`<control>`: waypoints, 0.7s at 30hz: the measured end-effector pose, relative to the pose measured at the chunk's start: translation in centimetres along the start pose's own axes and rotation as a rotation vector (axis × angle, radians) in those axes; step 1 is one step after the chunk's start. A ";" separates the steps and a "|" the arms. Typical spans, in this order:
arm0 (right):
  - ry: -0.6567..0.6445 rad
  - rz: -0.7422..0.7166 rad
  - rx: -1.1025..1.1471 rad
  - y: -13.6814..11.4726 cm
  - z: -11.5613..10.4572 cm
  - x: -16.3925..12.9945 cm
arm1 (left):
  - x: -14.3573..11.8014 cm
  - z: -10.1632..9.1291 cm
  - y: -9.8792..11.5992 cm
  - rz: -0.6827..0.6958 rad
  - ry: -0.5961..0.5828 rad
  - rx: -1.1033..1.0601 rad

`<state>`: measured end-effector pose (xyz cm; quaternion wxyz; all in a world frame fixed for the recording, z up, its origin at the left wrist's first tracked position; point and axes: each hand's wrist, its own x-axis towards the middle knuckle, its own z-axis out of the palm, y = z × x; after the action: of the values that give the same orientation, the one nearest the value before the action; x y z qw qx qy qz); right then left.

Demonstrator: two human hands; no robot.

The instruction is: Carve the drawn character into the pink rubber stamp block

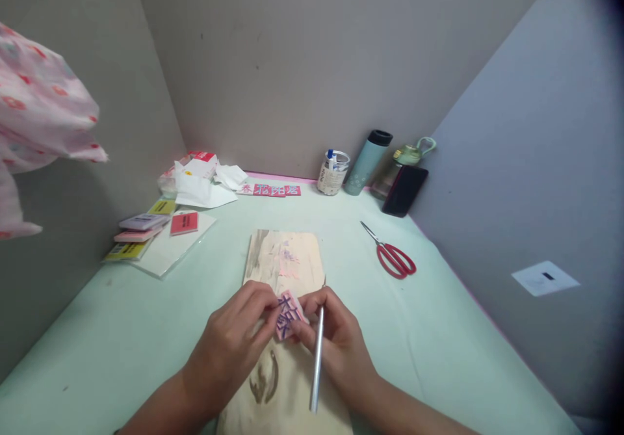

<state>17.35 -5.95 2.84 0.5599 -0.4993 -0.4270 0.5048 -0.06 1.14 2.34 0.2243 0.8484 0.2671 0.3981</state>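
My left hand [233, 342] and my right hand [336, 341] meet over a pale wooden board [287, 259] at the near middle of the table. Between the fingers of both hands sits a small pink block [288, 315] with blue characters drawn on its top face. A thin silver carving tool [317, 365] lies in my right hand too, its shaft running back toward me and its tip pointing up past the block. The block is tilted slightly and held just above the board.
Red-handled scissors [392, 256] lie to the right. At the back stand a glass jar [333, 172], a teal flask [366, 161], a bottle and a dark phone [404, 190]. Pink character blocks [272, 190], crumpled tissue [207, 178] and packaged blocks [146, 230] lie left. Pink cloth [36, 116] hangs at far left.
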 end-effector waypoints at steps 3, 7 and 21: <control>0.005 -0.009 -0.030 0.2 0.1 -0.2 | 0.1 0.0 0.3 0.050 -0.026 0.110; 0.030 0.064 0.038 0.0 0.1 0.1 | 0.0 0.0 0.3 0.012 -0.020 0.083; 0.025 0.148 0.235 -0.3 -0.3 0.9 | 0.2 -0.7 0.4 -0.209 0.106 -0.168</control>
<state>17.84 -5.14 3.08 0.5811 -0.4666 -0.3197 0.5851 -0.39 1.11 3.07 0.3204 0.7721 0.3313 0.4376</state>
